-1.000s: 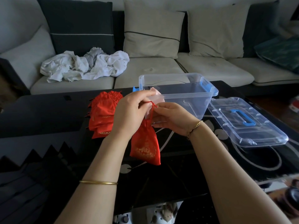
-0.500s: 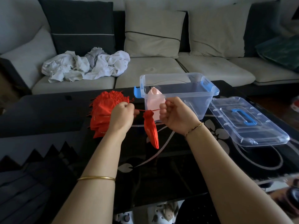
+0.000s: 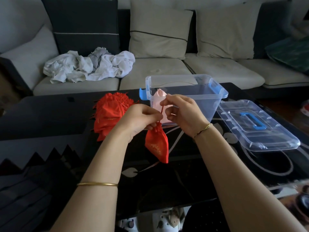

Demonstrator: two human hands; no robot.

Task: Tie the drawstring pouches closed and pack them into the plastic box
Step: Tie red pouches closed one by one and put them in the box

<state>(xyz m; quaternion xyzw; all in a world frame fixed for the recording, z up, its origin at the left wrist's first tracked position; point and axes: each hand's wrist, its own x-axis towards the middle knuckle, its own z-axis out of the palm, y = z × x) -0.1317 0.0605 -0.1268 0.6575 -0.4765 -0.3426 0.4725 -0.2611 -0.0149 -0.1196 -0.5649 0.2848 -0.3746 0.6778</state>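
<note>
- The red pouch [image 3: 157,144] dangles over the table [image 3: 50,114], just in front of the plastic box [image 3: 184,77]. It looks light and floppy, so the cinched neck is probably the spot to hold.
- The left hand [image 3: 142,118] pinches the thin cord [image 3: 161,110] right at that neck, and the right hand [image 3: 182,113] pinches its upper end, fingers curled.
- A pink pouch [image 3: 158,97] sits in the box, with the pile of red pouches [image 3: 112,113] to the left and the lid [image 3: 260,129] to the right.

Inside a home living room. Pale sectional sofa [image 3: 217,71] along the back, lined with dark and beige cushions [image 3: 160,30], crumpled white laundry [image 3: 88,66] heaped on one seat. In front, a glossy black coffee table [image 3: 192,166] patterned with leaves.
</note>
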